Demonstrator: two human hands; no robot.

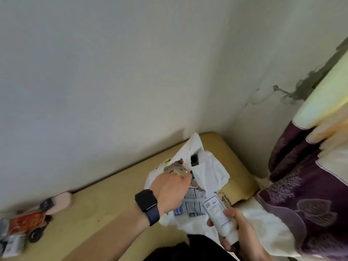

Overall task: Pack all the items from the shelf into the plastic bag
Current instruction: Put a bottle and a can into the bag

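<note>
- The right hand (238, 230) wraps a white tube (220, 219), printed end toward the bag; its label text is too small to read.
- The left hand (169, 191), smartwatch (147, 205) on the wrist, pinches a small blurred grey item (174, 168) at the mouth of the plastic bag (209, 170).
- The bag lies on the tan shelf (105, 200); "Bi" shows on its blue print.
- Packing seems partly done: several items (24, 228) wait at the shelf's far left.

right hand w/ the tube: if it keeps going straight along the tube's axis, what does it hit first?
Most likely the white plastic bag. The right hand holds the white tube pointing up-left, its end already over the bag's printed side, near the left hand at the opening. Depth is unclear.
</note>
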